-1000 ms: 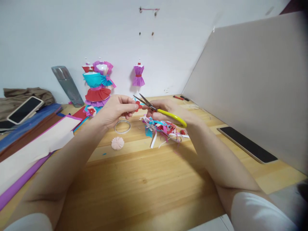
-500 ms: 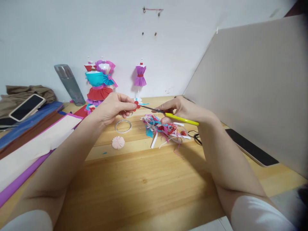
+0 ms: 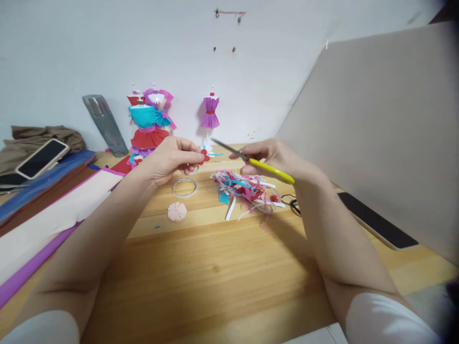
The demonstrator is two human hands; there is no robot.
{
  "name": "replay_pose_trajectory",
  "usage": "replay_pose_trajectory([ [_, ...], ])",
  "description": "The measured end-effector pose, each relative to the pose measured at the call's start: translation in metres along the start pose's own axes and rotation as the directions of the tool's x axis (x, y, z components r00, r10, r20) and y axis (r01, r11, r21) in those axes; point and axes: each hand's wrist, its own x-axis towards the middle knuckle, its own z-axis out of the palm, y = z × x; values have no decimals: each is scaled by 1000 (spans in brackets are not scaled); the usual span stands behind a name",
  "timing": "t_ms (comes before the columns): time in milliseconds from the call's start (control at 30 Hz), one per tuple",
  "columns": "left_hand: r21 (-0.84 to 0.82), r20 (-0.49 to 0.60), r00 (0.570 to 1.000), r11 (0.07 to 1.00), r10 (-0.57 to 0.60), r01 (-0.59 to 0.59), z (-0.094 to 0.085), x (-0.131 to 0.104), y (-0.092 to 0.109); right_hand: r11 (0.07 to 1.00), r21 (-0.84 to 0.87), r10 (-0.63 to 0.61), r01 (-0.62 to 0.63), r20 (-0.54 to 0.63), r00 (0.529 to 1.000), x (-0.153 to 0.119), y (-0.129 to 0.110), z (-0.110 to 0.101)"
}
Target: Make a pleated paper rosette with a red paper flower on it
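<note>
Between the thumb and fingertips of my left hand (image 3: 178, 156) is a small red paper flower (image 3: 205, 156). My right hand (image 3: 274, 155) grips yellow-handled scissors (image 3: 271, 172), their dark blades pointing up and left, apart from the flower. Below the hands, a heap of pink, blue, white and red paper scraps (image 3: 244, 188) lies on the wooden table (image 3: 215, 286). A tape ring (image 3: 184, 188) and a pleated pale pink paper disc (image 3: 177, 211) lie below my left hand.
Small dress forms in coloured paper (image 3: 148, 119) stand behind my left hand, and one in a purple dress (image 3: 211, 112) is by the wall. A bottle (image 3: 105, 126), stacked paper sheets (image 3: 64, 210) and a phone (image 3: 43, 157) are left. Another phone (image 3: 378, 220) lies right, beside a white panel (image 3: 376, 129).
The scissors' blades have swung upward, away from the red paper flower they were touching or nearly touching. My left hand still holds the flower in nearly the same place.
</note>
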Motion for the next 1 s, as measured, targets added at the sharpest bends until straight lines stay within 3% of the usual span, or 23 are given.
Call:
replay_pose_trajectory([
  [167, -46, -9, 1000, 999, 28, -28, 10, 0, -5, 963, 261, 8, 61, -255, 967, 9, -4, 32],
  [333, -65, 3, 998, 996, 59, -58, 22, 0, -13, 914, 401, 49, 66, -272, 961, 12, -16, 59],
  [433, 79, -95, 977, 980, 190, -182, 26, -2, -14, 914, 398, 59, 78, -321, 945, 11, -16, 62],
  [467, 188, -154, 947, 949, 282, -252, 26, -3, -14, 909, 410, 77, 67, -325, 943, 11, -16, 61],
  [533, 473, -224, 820, 794, 528, -382, 22, -4, -14, 876, 482, 136, 28, -301, 944, 11, -16, 60],
  [600, 720, -108, 669, 522, 735, -458, 15, -5, -15, 809, 588, 207, -31, -235, 950, 11, -18, 61],
  [633, 763, -25, 637, 427, 770, -486, 11, -6, -16, 769, 636, 237, -58, -199, 951, 11, -19, 61],
  [700, 778, 110, 649, 341, 753, -528, 5, -7, -17, 709, 699, 271, -92, -150, 951, 10, -23, 63],
  [833, 706, 228, 744, 420, 628, -571, 4, -10, -17, 684, 725, 245, -85, -118, 962, 7, -28, 66],
  [1000, 716, 300, 778, 409, 553, -566, 9, -11, -17, 688, 719, 240, -97, -100, 966, 6, -30, 67],
])
